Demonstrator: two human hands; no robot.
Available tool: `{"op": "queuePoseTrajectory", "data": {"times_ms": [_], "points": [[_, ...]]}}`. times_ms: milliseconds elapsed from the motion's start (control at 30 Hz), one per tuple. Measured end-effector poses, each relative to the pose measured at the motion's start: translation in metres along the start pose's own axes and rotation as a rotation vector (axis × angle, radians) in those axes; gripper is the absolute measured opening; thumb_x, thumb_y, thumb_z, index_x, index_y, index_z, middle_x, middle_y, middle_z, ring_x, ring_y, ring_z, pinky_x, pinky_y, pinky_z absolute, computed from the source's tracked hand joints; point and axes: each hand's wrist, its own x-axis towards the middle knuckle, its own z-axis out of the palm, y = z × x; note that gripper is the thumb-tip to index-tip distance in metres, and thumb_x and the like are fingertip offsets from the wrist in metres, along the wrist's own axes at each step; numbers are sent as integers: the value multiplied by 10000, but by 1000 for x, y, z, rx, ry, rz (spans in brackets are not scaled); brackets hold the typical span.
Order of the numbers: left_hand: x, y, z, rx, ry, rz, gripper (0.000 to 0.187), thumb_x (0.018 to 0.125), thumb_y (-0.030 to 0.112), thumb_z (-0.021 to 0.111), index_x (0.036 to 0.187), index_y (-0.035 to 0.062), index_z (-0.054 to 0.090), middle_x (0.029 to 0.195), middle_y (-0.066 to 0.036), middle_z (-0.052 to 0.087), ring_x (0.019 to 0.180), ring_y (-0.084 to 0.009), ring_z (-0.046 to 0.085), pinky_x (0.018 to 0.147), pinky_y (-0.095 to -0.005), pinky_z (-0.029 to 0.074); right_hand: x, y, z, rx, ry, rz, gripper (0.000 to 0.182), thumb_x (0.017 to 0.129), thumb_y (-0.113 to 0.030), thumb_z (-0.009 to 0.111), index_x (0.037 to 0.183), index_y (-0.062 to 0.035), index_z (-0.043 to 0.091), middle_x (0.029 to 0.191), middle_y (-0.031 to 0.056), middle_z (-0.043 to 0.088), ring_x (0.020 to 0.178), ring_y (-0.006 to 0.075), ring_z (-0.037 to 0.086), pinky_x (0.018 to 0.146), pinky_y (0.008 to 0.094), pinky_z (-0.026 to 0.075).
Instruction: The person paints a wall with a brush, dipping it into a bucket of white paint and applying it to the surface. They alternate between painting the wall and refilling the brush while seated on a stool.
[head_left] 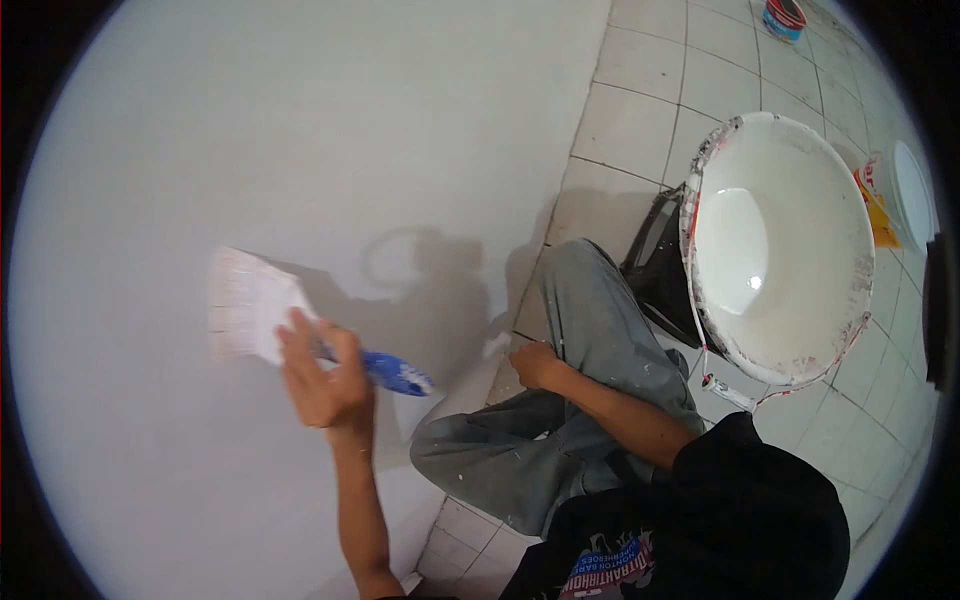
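Observation:
My left hand (pixel 330 375) is closed around a wide paintbrush (pixel 262 300) with a blue handle. Its pale bristles, slightly blurred, lie against the white wall (pixel 200 130), and the handle's end points right. My right hand (pixel 536 366) is curled into a fist beside my bent knee, close to the foot of the wall; nothing shows in it. To the right of my legs stands a large bucket (pixel 697 240) with white paint inside and a paint-smeared rim. Its wire handle with a white grip (pixel 730 392) hangs down on the near side.
Behind the bucket is a white and orange tub (pixel 880 205). A small red and blue can (pixel 785 20) sits farther off on the tiled floor (pixel 635 110). Something black (pixel 660 270) is against the bucket's left side. My legs (pixel 610 330) are folded between wall and bucket.

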Motion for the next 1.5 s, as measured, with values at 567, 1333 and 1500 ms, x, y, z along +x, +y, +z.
{"op": "queuePoseTrajectory", "data": {"times_ms": [567, 1333, 1500], "points": [[-157, 184, 143, -473, -381, 30, 100, 777, 19, 613, 800, 104, 565, 1067, -197, 623, 831, -353, 633, 702, -388, 572, 1, 12, 14, 123, 132, 47, 311, 770, -149, 623, 1061, -43, 639, 894, 179, 679, 872, 358, 673, 795, 441, 528], [-226, 272, 241, -866, -897, -74, 130, 791, 31, 555, 906, 69, 601, 1032, -154, 462, 912, -335, 534, 675, -398, 571, -6, 11, 7, 94, -46, 145, 245, 802, -121, 617, 1032, -39, 643, 987, 190, 663, 945, 349, 654, 831, 481, 510], [-230, 277, 255, -941, -919, -120, 130, 789, 29, 557, 901, 54, 618, 1071, -168, 458, 930, -352, 537, 689, -425, 562, -6, 11, -2, 82, -92, 155, 278, 802, -129, 621, 1066, -41, 626, 1017, 190, 653, 980, 346, 644, 844, 482, 507]]}}
